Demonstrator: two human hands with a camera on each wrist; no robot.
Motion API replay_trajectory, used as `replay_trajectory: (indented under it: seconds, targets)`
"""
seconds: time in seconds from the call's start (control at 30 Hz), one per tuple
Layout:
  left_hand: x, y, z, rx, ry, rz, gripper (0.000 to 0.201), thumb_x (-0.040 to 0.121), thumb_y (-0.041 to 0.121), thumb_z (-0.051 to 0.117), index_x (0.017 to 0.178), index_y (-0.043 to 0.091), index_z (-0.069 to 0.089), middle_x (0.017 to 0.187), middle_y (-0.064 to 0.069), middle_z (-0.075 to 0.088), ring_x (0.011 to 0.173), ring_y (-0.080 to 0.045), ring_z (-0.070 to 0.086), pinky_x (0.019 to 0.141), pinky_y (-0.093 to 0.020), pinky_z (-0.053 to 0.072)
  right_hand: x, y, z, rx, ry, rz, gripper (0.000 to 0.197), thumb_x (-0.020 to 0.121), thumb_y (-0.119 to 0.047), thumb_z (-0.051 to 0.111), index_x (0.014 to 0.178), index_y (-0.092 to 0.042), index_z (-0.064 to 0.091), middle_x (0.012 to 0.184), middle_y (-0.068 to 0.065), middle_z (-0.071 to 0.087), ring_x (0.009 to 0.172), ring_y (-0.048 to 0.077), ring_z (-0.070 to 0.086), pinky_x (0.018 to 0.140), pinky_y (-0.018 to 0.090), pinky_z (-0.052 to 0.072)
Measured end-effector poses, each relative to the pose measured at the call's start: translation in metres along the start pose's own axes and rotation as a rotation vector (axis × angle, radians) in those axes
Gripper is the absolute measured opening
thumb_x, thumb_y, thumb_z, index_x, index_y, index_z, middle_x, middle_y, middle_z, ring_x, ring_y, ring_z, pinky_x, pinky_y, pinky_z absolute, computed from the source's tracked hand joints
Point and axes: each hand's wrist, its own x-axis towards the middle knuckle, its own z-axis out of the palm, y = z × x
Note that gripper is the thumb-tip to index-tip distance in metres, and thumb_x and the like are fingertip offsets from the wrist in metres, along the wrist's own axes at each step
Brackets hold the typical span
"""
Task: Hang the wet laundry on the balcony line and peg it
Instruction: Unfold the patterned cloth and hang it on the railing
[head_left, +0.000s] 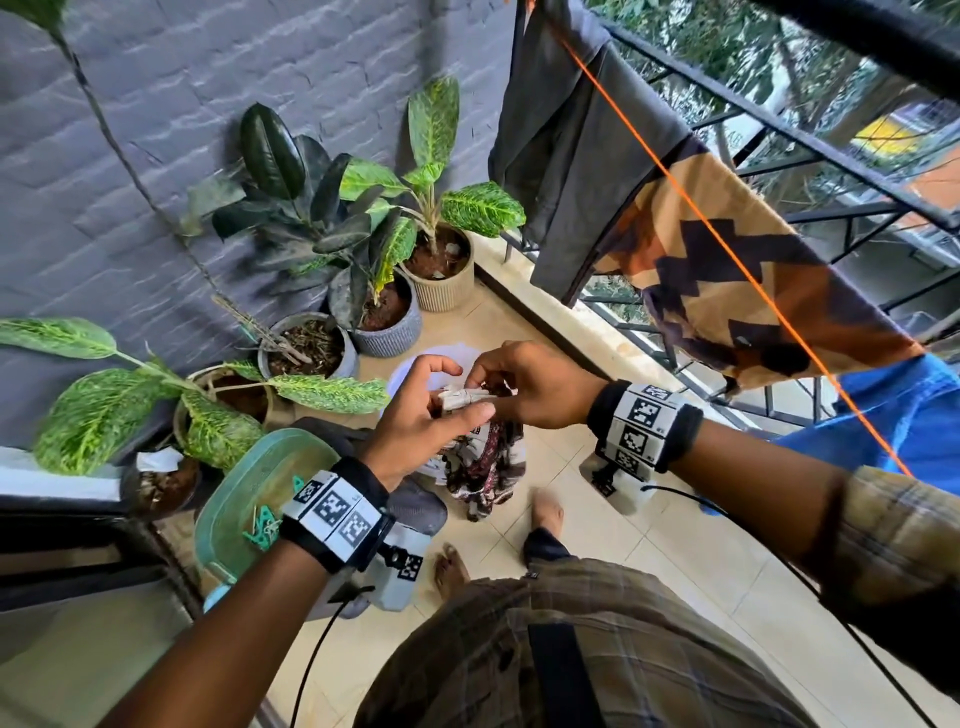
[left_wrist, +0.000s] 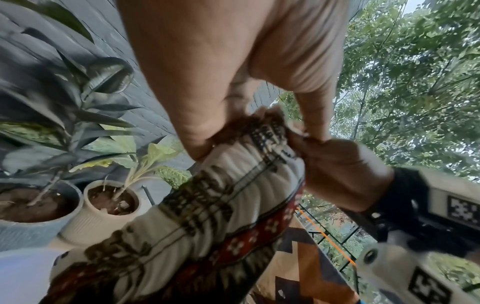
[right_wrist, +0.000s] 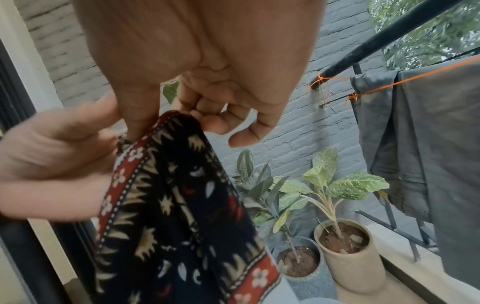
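Hands are meeting in front of the person's chest, above the tiled balcony floor (head_left: 597, 540). The left hand (head_left: 415, 415) is pinching the bunched top edge of a patterned cloth (head_left: 483, 452) between thumb and fingers, and the right hand (head_left: 530, 387) is gripping the same edge just beside it, with its fingers curled around the fabric. The cloth is cream on one side, dark with red bands on the other, and it is hanging down from the two hands without touching the floor.

To the right of the hands, an orange line (head_left: 727, 249) is running along the black balcony railing (head_left: 810, 150). A grey garment (head_left: 566, 150) and a tan cloth with dark zigzag (head_left: 727, 270) are hanging over this line, and a blue cloth (head_left: 898, 415) is next to them.

Below the left wrist, a green tub (head_left: 244, 493) is holding green pegs (head_left: 262, 527). Behind the hands, several potted plants (head_left: 363, 208) are standing along the grey brick wall (head_left: 156, 104).
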Motion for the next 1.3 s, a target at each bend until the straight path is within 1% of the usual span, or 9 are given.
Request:
replay_trajectory:
  seconds: [0.13, 0.27, 0.37, 0.6, 0.73, 0.87, 1.03, 1.1, 1.3]
  targets:
    - [-0.002, -0.017, -0.004, 0.016, -0.031, -0.009, 0.07, 0.06, 0.036, 0.095, 0.113, 0.02, 0.053, 0.095, 0.002, 0.072, 0.086, -0.009, 0.067, 0.08, -0.027, 0.056, -0.003, -0.02, -0.009, 0.194, -0.005, -0.113, 0.014, 0.084, -0.016, 0.076, 0.092, -0.012, 0.065, 0.077, 0.0, 0.06, 0.072, 0.012, 0.055, 0.07, 0.027, 0.046]
    - [-0.01, -0.05, -0.005, 0.491, -0.091, -0.178, 0.08, 0.042, 0.079, 0.077, 0.104, 0.029, 0.065, 0.106, 0.004, 0.074, 0.101, -0.015, 0.068, 0.092, -0.037, 0.055, -0.002, -0.038, -0.028, 0.431, -0.041, -0.136, 0.011, 0.088, -0.004, 0.07, 0.091, 0.0, 0.06, 0.074, 0.017, 0.056, 0.068, 0.014, 0.052, 0.066, 0.025, 0.044]
    - [-0.012, -0.071, -0.013, 0.422, 0.02, -0.192, 0.071, 0.053, 0.082, 0.07, 0.098, 0.027, 0.072, 0.095, 0.009, 0.076, 0.092, -0.011, 0.071, 0.085, -0.036, 0.056, -0.003, -0.043, -0.042, 0.489, -0.043, -0.137, 0.014, 0.09, -0.004, 0.066, 0.095, 0.006, 0.058, 0.072, 0.019, 0.055, 0.066, 0.017, 0.051, 0.062, 0.024, 0.042]
    - [-0.011, -0.094, -0.03, 0.453, 0.033, -0.201, 0.054, 0.073, 0.052, 0.081, 0.11, 0.013, 0.069, 0.102, 0.006, 0.07, 0.093, -0.016, 0.065, 0.08, -0.028, 0.046, -0.009, -0.04, -0.059, 0.687, 0.065, -0.104, 0.008, 0.087, -0.002, 0.061, 0.093, -0.004, 0.055, 0.079, 0.007, 0.06, 0.068, 0.015, 0.055, 0.065, 0.021, 0.045]
    - [-0.018, -0.09, -0.044, 0.493, 0.084, -0.155, 0.008, 0.092, 0.022, 0.07, 0.088, 0.015, 0.07, 0.072, 0.011, 0.068, 0.069, -0.009, 0.063, 0.065, -0.025, 0.042, -0.016, -0.024, -0.072, 0.777, 0.213, -0.02, 0.018, 0.082, -0.012, 0.072, 0.09, -0.01, 0.057, 0.078, -0.002, 0.065, 0.068, 0.005, 0.06, 0.068, 0.015, 0.049]
    - [-0.027, -0.055, -0.067, 0.34, 0.103, -0.197, 0.018, 0.093, 0.011, 0.065, 0.079, 0.02, 0.06, 0.062, 0.02, 0.068, 0.067, 0.007, 0.063, 0.065, -0.009, 0.049, -0.04, -0.001, -0.079, 0.732, 0.33, 0.098, 0.031, 0.073, -0.036, 0.082, 0.084, -0.017, 0.06, 0.072, -0.004, 0.063, 0.062, 0.006, 0.056, 0.06, 0.014, 0.046]
    - [-0.02, -0.03, -0.092, 0.324, 0.009, -0.106, 0.052, 0.081, 0.065, 0.066, 0.096, 0.016, 0.071, 0.092, -0.003, 0.076, 0.093, -0.028, 0.069, 0.091, -0.051, 0.054, -0.072, 0.023, -0.066, 0.661, 0.518, 0.227, 0.009, 0.086, -0.018, 0.063, 0.086, -0.016, 0.054, 0.064, -0.01, 0.061, 0.059, 0.003, 0.055, 0.059, 0.015, 0.046]
    - [-0.018, -0.017, -0.09, 0.29, -0.023, -0.054, 0.059, 0.079, 0.072, 0.061, 0.103, 0.018, 0.071, 0.1, -0.007, 0.074, 0.099, -0.027, 0.067, 0.097, -0.053, 0.05, -0.087, 0.031, -0.06, 0.64, 0.599, 0.293, 0.009, 0.094, -0.014, 0.058, 0.088, -0.019, 0.053, 0.065, -0.013, 0.057, 0.061, 0.002, 0.053, 0.061, 0.017, 0.046]
    - [-0.004, 0.03, -0.049, 0.316, -0.069, 0.129, 0.034, 0.098, 0.042, 0.053, 0.075, 0.019, 0.059, 0.063, 0.021, 0.056, 0.063, 0.004, 0.048, 0.063, -0.021, 0.037, -0.141, 0.048, -0.043, 0.406, 0.829, 0.452, 0.037, 0.074, -0.077, 0.058, 0.081, -0.04, 0.054, 0.08, -0.006, 0.054, 0.076, 0.01, 0.05, 0.074, 0.031, 0.044]
